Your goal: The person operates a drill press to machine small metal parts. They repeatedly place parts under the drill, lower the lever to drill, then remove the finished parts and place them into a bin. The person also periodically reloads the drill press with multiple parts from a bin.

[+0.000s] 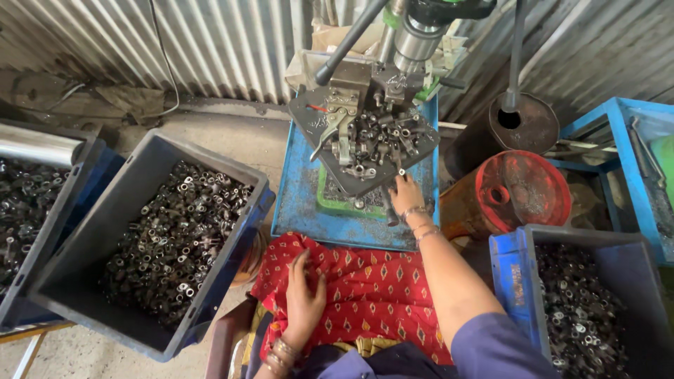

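Observation:
My right hand [407, 194] reaches to the near edge of the drill press's dark work plate [337, 175] and pinches a small metal ring part [401, 172] between its fingertips. A heap of similar small metal parts [382, 137] lies on the plate beside a metal clamp jig [340, 119], under the press spindle [414, 38]. My left hand [303, 298] rests flat on the red patterned cloth [365, 281] over my lap, fingers apart and holding nothing.
A grey crate [84, 245] of metal parts stands on the left, another crate [17, 210] beyond it. A blue crate [519, 281] of parts is on my right. A red drum [523, 189], a dark funnel-shaped can [523, 123] and a blue frame [625, 161] stand at right. Corrugated metal wall behind.

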Action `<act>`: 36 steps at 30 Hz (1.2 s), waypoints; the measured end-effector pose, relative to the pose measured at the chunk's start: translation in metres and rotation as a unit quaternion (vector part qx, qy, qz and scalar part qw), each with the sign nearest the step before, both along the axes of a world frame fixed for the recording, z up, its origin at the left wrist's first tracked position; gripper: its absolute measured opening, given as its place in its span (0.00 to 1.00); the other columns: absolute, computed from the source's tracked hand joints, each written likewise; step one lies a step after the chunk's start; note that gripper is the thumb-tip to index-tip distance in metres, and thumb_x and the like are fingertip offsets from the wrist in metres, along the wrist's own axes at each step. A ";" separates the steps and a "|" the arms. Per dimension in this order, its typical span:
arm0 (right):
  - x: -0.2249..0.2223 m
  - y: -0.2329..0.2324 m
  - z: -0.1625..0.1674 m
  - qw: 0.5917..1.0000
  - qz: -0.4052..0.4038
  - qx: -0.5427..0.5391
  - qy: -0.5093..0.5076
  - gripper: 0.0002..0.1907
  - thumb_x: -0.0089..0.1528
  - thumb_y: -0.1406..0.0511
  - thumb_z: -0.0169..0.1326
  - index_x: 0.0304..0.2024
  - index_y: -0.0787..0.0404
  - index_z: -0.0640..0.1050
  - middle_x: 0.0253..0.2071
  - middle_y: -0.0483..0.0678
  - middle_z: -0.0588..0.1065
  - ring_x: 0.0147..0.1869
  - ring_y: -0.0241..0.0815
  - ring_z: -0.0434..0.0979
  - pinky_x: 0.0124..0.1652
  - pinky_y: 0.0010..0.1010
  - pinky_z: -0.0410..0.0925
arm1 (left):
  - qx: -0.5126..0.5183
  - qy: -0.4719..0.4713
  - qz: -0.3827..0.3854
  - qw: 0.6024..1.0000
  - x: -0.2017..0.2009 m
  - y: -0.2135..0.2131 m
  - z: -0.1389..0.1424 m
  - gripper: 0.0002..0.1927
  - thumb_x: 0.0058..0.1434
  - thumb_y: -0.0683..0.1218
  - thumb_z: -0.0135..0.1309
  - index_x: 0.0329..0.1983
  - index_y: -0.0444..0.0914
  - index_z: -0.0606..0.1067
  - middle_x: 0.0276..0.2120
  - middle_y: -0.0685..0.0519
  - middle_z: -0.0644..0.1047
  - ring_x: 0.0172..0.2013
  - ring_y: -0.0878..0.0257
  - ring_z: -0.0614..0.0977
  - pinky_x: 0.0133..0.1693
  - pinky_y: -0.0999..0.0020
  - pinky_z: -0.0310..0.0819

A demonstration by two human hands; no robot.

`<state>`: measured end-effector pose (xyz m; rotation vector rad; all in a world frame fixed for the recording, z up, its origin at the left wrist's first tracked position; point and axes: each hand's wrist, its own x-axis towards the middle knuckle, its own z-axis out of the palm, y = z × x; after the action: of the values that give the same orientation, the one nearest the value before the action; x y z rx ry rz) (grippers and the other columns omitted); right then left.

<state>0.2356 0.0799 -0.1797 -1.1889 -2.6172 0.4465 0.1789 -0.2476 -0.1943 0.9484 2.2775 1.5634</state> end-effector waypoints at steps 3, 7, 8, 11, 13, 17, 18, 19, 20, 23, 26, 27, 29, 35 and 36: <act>0.006 -0.013 -0.009 0.993 -0.072 -0.036 0.087 0.16 0.61 0.61 0.59 0.50 0.59 0.76 0.46 0.58 0.78 0.49 0.63 0.80 0.46 0.48 0.72 | -0.022 0.004 -0.013 1.000 0.004 -0.005 -0.012 0.31 0.56 0.38 0.58 0.64 0.36 0.66 0.58 0.39 0.72 0.51 0.46 0.80 0.50 0.58 0.77; 0.026 -0.015 -0.022 0.818 -0.294 -0.337 0.361 0.13 0.65 0.60 0.59 0.45 0.61 0.77 0.33 0.51 0.77 0.35 0.53 0.77 0.35 0.45 0.68 | -0.006 -0.004 -0.065 0.998 0.010 0.004 -0.015 0.27 0.59 0.38 0.57 0.63 0.36 0.68 0.53 0.41 0.77 0.50 0.46 0.81 0.51 0.57 0.77; 0.034 -0.015 -0.025 0.696 -0.372 -0.469 0.397 0.12 0.67 0.60 0.59 0.45 0.62 0.77 0.30 0.49 0.76 0.32 0.50 0.74 0.32 0.44 0.65 | 0.006 0.011 -0.076 0.997 0.011 0.006 -0.014 0.26 0.58 0.37 0.57 0.62 0.35 0.68 0.52 0.41 0.77 0.51 0.45 0.81 0.51 0.56 0.77; 0.067 -0.022 -0.028 0.460 -0.400 -0.611 0.505 0.08 0.67 0.62 0.56 0.44 0.59 0.76 0.32 0.46 0.76 0.34 0.44 0.75 0.34 0.37 0.68 | -0.007 0.006 -0.100 0.995 0.018 0.011 -0.010 0.26 0.58 0.37 0.57 0.61 0.35 0.68 0.51 0.40 0.77 0.50 0.43 0.80 0.51 0.54 0.76; 0.083 -0.027 -0.026 0.361 -0.398 -0.645 0.543 0.05 0.67 0.64 0.55 0.44 0.58 0.77 0.33 0.44 0.76 0.35 0.40 0.75 0.36 0.32 0.69 | -0.017 -0.001 -0.113 0.993 0.020 0.012 -0.005 0.26 0.58 0.37 0.57 0.60 0.35 0.69 0.50 0.39 0.76 0.49 0.42 0.80 0.50 0.54 0.76; 0.090 -0.028 0.015 0.500 -0.203 -0.530 0.654 0.04 0.70 0.65 0.55 0.47 0.57 0.76 0.35 0.42 0.73 0.36 0.35 0.72 0.36 0.26 0.68 | 0.029 0.038 -0.126 0.991 0.015 0.021 0.019 0.25 0.58 0.36 0.56 0.60 0.35 0.70 0.50 0.40 0.77 0.51 0.41 0.79 0.51 0.54 0.75; 0.083 -0.029 0.031 0.575 -0.120 -0.447 0.674 0.07 0.73 0.63 0.57 0.49 0.58 0.75 0.34 0.41 0.71 0.36 0.35 0.71 0.35 0.28 0.66 | 0.049 0.056 -0.127 0.989 0.011 0.026 0.028 0.25 0.59 0.36 0.56 0.60 0.34 0.70 0.51 0.40 0.77 0.52 0.42 0.79 0.52 0.54 0.75; 0.073 -0.031 0.049 0.707 -0.092 -0.309 0.630 0.09 0.74 0.62 0.54 0.53 0.59 0.74 0.39 0.43 0.73 0.40 0.35 0.72 0.41 0.27 0.68 | 0.059 0.079 -0.119 0.988 0.007 0.032 0.038 0.24 0.59 0.36 0.57 0.60 0.35 0.70 0.51 0.41 0.77 0.52 0.42 0.78 0.53 0.54 0.74; 0.062 -0.034 0.067 0.811 -0.061 -0.160 0.559 0.12 0.76 0.62 0.51 0.58 0.60 0.73 0.45 0.44 0.75 0.45 0.35 0.73 0.47 0.27 0.69 | 0.069 0.100 -0.112 0.986 0.003 0.039 0.048 0.24 0.59 0.36 0.57 0.59 0.35 0.71 0.52 0.41 0.76 0.53 0.43 0.78 0.54 0.54 0.73; 0.028 -0.033 0.120 0.947 0.043 0.104 0.301 0.16 0.69 0.65 0.53 0.57 0.65 0.70 0.60 0.55 0.74 0.63 0.53 0.75 0.60 0.46 0.65 | 0.104 0.180 -0.071 0.976 -0.013 0.068 0.079 0.23 0.60 0.38 0.58 0.60 0.36 0.70 0.58 0.42 0.73 0.60 0.43 0.72 0.63 0.50 0.67; -0.015 -0.027 0.146 0.946 0.165 0.208 0.188 0.16 0.68 0.65 0.54 0.55 0.66 0.69 0.71 0.59 0.67 0.75 0.61 0.63 0.70 0.56 0.51 | 0.089 0.194 -0.016 0.977 -0.032 0.096 0.105 0.35 0.57 0.44 0.64 0.66 0.34 0.65 0.66 0.36 0.63 0.67 0.37 0.64 0.68 0.44 0.57; -0.022 -0.029 0.147 0.947 0.179 0.208 0.165 0.15 0.68 0.66 0.53 0.54 0.66 0.69 0.72 0.60 0.64 0.77 0.61 0.60 0.71 0.58 0.47 | 0.085 0.191 -0.006 0.978 -0.038 0.104 0.111 0.40 0.55 0.47 0.67 0.68 0.32 0.62 0.68 0.34 0.60 0.68 0.35 0.61 0.68 0.43 0.55; -0.029 -0.034 0.144 0.949 0.194 0.172 0.179 0.14 0.69 0.66 0.52 0.54 0.66 0.68 0.74 0.59 0.64 0.78 0.58 0.60 0.73 0.57 0.47 | 0.076 0.194 -0.003 0.978 -0.053 0.120 0.119 0.50 0.51 0.52 0.70 0.70 0.29 0.58 0.70 0.31 0.56 0.70 0.32 0.56 0.69 0.42 0.51; -0.014 -0.038 0.138 0.928 0.262 0.092 0.248 0.20 0.71 0.65 0.47 0.62 0.69 0.68 0.70 0.59 0.68 0.76 0.60 0.64 0.73 0.55 0.52 | 0.019 0.224 -0.026 0.974 -0.085 0.157 0.117 0.61 0.41 0.62 0.75 0.66 0.27 0.57 0.72 0.29 0.52 0.74 0.34 0.52 0.71 0.40 0.47; -0.012 -0.038 0.138 0.929 0.260 0.089 0.248 0.21 0.71 0.65 0.47 0.65 0.69 0.68 0.68 0.60 0.69 0.74 0.60 0.66 0.72 0.55 0.54 | 0.010 0.223 -0.029 0.974 -0.086 0.164 0.116 0.62 0.40 0.63 0.75 0.67 0.26 0.56 0.72 0.30 0.52 0.74 0.34 0.51 0.70 0.38 0.45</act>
<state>0.2233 0.0414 -0.0413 -0.2530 -2.4132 0.5043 0.0925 -0.0839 -0.0779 1.4851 2.4877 1.4677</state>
